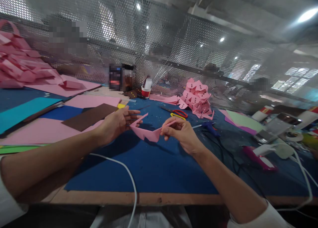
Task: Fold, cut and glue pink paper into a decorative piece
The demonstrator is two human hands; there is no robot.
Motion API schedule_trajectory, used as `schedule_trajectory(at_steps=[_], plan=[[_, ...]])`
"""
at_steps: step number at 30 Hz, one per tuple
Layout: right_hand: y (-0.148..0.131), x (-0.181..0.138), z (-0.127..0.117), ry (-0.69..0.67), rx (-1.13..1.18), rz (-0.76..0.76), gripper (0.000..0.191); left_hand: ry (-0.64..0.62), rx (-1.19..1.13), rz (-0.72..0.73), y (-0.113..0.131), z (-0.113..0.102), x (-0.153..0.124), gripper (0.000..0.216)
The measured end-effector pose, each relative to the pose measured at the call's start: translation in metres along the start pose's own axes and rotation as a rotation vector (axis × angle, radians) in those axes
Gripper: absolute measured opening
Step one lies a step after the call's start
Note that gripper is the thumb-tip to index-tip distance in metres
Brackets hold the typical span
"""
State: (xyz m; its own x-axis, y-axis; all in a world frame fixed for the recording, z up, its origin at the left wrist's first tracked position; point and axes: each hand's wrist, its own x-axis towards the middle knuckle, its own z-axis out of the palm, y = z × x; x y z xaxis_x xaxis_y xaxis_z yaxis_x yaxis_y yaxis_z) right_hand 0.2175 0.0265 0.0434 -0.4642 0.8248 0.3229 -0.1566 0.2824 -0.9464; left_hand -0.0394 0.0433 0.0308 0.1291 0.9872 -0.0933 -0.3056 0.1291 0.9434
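Note:
A folded strip of pink paper (146,134), bent into a shallow U with angular notches along its lower edge, is held above the blue work surface (149,171). My right hand (182,135) is closed, pinching the strip's right end between thumb and fingers. At the other end is my left hand (115,123), its fingers stretched out and apart; whether they touch the paper is unclear. Just beyond the hands lie scissors (180,114) with red and yellow handles. To the right of my right hand rests a blue glue gun (211,128).
Pink folded pieces form a large heap (25,66) at left; dotted pink pieces are stacked (197,97) at back. Coloured sheets, including a brown one (90,117), cover the left side. A white cable (124,166) crosses the front edge. A perforated metal screen (129,32) stands behind.

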Motion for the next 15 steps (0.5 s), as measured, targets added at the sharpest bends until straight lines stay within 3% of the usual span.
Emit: schedule_trajectory(at_steps=[7,15], plan=[[-0.003,0.0,0.001,0.121,-0.105,-0.13,0.013,-0.02,0.073,0.064,-0.003,0.006,-0.004,0.038],[0.007,-0.001,0.011,0.023,-0.086,0.067,0.02,-0.108,0.18,0.082,-0.006,0.01,-0.01,0.037]])
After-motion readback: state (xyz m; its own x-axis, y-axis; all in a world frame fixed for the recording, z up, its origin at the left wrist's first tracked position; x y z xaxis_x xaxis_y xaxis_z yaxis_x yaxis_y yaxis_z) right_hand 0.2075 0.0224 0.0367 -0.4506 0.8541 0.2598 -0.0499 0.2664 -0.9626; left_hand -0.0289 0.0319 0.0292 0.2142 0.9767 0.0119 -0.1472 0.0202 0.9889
